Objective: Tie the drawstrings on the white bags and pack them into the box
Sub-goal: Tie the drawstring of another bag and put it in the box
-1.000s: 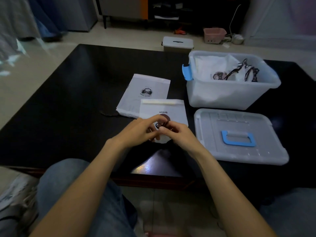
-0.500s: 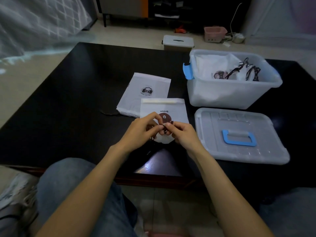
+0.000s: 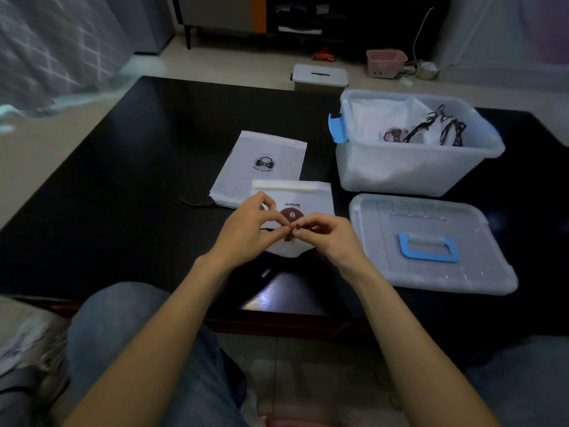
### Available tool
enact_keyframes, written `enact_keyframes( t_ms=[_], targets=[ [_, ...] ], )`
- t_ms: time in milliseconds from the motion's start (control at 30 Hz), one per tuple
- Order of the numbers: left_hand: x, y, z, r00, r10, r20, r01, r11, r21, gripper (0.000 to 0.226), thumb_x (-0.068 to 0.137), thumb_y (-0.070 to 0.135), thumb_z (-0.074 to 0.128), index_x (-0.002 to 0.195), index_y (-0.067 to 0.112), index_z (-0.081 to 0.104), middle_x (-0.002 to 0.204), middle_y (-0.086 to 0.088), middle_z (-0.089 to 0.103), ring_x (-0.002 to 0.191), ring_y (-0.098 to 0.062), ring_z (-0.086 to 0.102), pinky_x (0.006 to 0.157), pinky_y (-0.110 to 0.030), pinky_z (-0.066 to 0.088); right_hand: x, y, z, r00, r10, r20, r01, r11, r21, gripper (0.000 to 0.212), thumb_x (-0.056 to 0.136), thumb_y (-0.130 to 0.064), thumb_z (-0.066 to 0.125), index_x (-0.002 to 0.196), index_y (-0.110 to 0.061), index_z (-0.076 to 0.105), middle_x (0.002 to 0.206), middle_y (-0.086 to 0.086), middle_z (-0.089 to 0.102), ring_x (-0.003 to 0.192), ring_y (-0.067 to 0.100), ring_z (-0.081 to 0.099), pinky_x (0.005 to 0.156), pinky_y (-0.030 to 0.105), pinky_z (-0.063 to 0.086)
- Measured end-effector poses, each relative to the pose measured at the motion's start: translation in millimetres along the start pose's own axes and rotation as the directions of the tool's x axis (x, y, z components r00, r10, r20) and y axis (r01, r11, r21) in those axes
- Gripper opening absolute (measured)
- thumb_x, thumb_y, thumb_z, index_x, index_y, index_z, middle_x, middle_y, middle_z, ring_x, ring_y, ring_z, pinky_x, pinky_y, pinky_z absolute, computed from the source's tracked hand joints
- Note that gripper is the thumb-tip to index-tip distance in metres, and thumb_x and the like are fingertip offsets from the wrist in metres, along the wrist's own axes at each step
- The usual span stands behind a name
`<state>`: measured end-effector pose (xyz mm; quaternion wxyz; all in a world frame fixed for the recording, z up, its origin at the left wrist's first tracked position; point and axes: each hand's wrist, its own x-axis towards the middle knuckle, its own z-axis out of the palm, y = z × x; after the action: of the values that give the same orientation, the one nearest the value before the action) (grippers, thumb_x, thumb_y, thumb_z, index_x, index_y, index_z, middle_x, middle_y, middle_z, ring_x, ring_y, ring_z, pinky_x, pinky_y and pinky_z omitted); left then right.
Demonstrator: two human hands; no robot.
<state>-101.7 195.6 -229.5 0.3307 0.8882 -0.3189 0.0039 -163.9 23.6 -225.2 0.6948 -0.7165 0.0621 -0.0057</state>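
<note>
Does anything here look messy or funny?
Only small things: dark drawstrings straggle loosely over the white bags in the clear plastic box, and the brown-bear white bag lies upside down, so its word reads inverted.

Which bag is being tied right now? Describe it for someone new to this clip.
On the black table, left of the lid, lie two white bags. It is the nearer bag under both hands, printed with a brown face, not a black bow.
</note>
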Motion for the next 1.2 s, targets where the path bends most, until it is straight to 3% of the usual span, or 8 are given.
enact_keyframes(
  t_ms=[67,133,267,400,500,633,800,1200],
  targets=[
    [1,0,3,0.999,-0.002,0.037,0.003,1.0,-0.024,0.011,0.087,0.031,0.064,0.092,0.023,0.069,0.102,0.01,0.051,0.097,-0.01,0.047,0.081,-0.028,0.043,2,5,1,0.991,-0.126,-0.05,0.117,0.981,-0.155,0.013,0.075,-0.004,0.076,0.08,-0.017,0.074,0.082,0.002,0.074,0.076,0.014,0.068,0.077,0.027,0.054],
    [1,2,4,0.997,-0.031,0.068,0.036,0.997,-0.067,0.009,0.09,0.026,0.06,0.093,0.021,0.066,0.098,0.01,0.059,0.096,-0.011,0.053,0.084,-0.031,0.045,3,8,4,0.954,-0.288,-0.077,0.242,0.899,-0.366,0.009,0.077,-0.012,0.074,0.082,-0.02,0.075,0.08,-0.009,0.073,0.072,0.008,0.065,0.071,0.028,0.053],
    [-1,4,3,0.994,-0.098,0.042,0.103,0.984,-0.146,0.008,0.089,0.023,0.06,0.089,0.019,0.067,0.084,0.013,0.066,0.086,-0.007,0.062,0.08,-0.029,0.049,2,9,13,0.819,-0.572,-0.038,0.367,0.575,-0.731,0.009,0.079,-0.02,0.064,0.083,-0.022,0.072,0.081,-0.01,0.071,0.073,0.011,0.063,0.064,0.035,0.053],
    [-3,1,3,0.988,-0.149,0.031,0.152,0.951,-0.268,0.014,0.09,0.026,0.06,0.078,0.019,0.065,0.074,0.012,0.066,0.073,-0.002,0.06,0.074,-0.027,0.048,3,15,19,0.711,-0.703,-0.017,0.386,0.41,-0.826,0.004,0.081,-0.015,0.063,0.083,-0.014,0.067,0.077,-0.003,0.068,0.071,0.018,0.061,0.056,0.038,0.05],
    [-3,1,4,0.972,-0.235,0.001,0.211,0.873,-0.44,0.023,0.094,0.025,0.055,0.074,0.021,0.065,0.07,0.011,0.067,0.07,0.0,0.06,0.071,-0.024,0.045,5,19,16,0.678,-0.735,-0.011,0.449,0.425,-0.786,0.001,0.082,-0.01,0.067,0.082,-0.011,0.067,0.077,0.0,0.068,0.068,0.02,0.062,0.056,0.039,0.051],
    [-3,7,-1,0.954,-0.225,0.198,0.3,0.736,-0.607,0.021,0.093,0.009,0.055,0.111,0.009,0.066,0.1,-0.005,0.07,0.09,-0.001,0.064,0.084,-0.014,0.048,6,16,12,0.649,-0.761,0.016,0.534,0.441,-0.721,0.006,0.084,-0.012,0.065,0.081,-0.009,0.069,0.076,0.003,0.069,0.068,0.022,0.064,0.056,0.04,0.052],
    [-2,15,-4,0.951,-0.236,0.2,0.308,0.663,-0.682,0.025,0.09,-0.002,0.055,0.114,-0.001,0.062,0.095,-0.005,0.067,0.079,0.007,0.063,0.074,-0.008,0.047,6,13,6,0.631,-0.776,0.021,0.575,0.449,-0.684,0.009,0.083,-0.013,0.066,0.081,-0.005,0.071,0.078,0.006,0.071,0.071,0.021,0.066,0.061,0.039,0.053],
    [-8,9,-5,0.967,-0.253,-0.027,0.203,0.828,-0.523,0.016,0.084,0.008,0.068,0.089,0.022,0.073,0.084,0.009,0.073,0.081,-0.01,0.069,0.079,-0.021,0.054,-9,11,-11,0.825,-0.553,-0.117,0.401,0.718,-0.57,0.01,0.084,-0.02,0.071,0.087,-0.011,0.069,0.08,-0.013,0.068,0.078,-0.003,0.066,0.068,0.023,0.055]
  ],
)
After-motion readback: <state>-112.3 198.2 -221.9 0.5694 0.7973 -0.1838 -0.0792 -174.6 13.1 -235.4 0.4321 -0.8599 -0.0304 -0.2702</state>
